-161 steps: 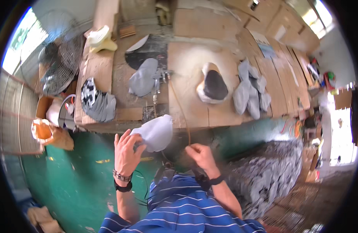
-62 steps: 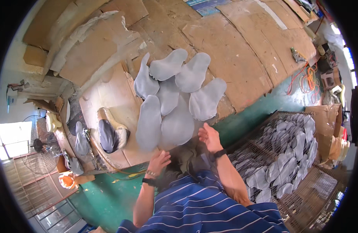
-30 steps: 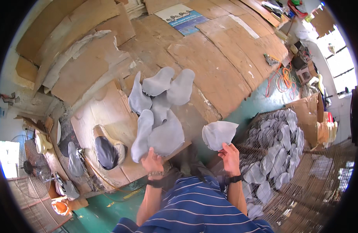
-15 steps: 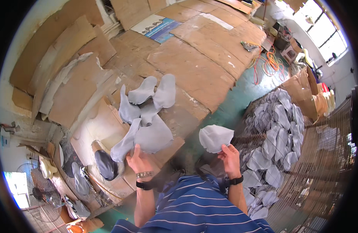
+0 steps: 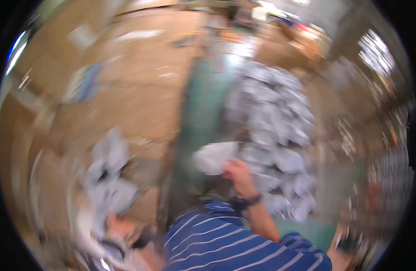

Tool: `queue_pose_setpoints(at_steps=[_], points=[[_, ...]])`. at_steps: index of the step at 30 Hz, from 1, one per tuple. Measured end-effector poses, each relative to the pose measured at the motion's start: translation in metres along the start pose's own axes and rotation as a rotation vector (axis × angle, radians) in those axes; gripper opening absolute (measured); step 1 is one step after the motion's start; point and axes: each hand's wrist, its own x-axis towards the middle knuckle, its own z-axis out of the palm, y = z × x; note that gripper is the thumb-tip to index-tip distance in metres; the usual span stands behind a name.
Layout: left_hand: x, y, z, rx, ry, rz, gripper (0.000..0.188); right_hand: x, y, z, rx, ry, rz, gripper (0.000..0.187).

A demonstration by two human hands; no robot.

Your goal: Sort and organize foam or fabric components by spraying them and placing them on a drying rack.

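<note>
My right hand (image 5: 239, 174) pinches a thin, pale grey rounded piece (image 5: 213, 158) by its edge. It holds this piece up in front of me, over the green gap beside the table. My left hand (image 5: 121, 226), smeared by motion, is low on the left at the near end of several loose grey curved pieces (image 5: 115, 196) lying on the cardboard-covered table. Its fingers cannot be made out, so whether it grips one of them is unclear. A large heap of similar grey pieces (image 5: 280, 131) lies to the right of my right hand.
Brown cardboard sheets (image 5: 135, 99) cover the table on the left. A strip of green floor (image 5: 203, 99) runs between table and heap. Behind the heap stands a cardboard box (image 5: 280, 47). The right side is badly blurred.
My view has swung right, bringing the heap nearer the middle and shifting the table left. My right hand still holds the grey piece; my left hand stays by the table pieces.
</note>
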Motion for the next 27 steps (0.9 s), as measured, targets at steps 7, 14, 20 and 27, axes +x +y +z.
queue_pose_setpoints(at_steps=[7, 14, 20, 27], points=[[0.042, 0.061, 0.076, 0.026, 0.111, 0.927, 0.039, 0.015, -0.047, -0.113, 0.061, 0.215, -0.243, 0.023], [0.039, 0.105, 0.11, 0.046, 0.005, 1.102, 0.043, -0.033, -0.04, -0.293, -0.003, 0.842, -0.292, 0.022], [0.036, 0.137, 0.134, 0.046, -0.077, 1.173, 0.048, -0.082, 0.168, -0.502, 0.266, 1.132, 0.194, 0.042], [0.02, 0.035, -0.038, 0.678, 0.026, 0.388, 0.024, 0.02, 0.127, -0.322, -0.051, 0.836, 0.118, 0.041]])
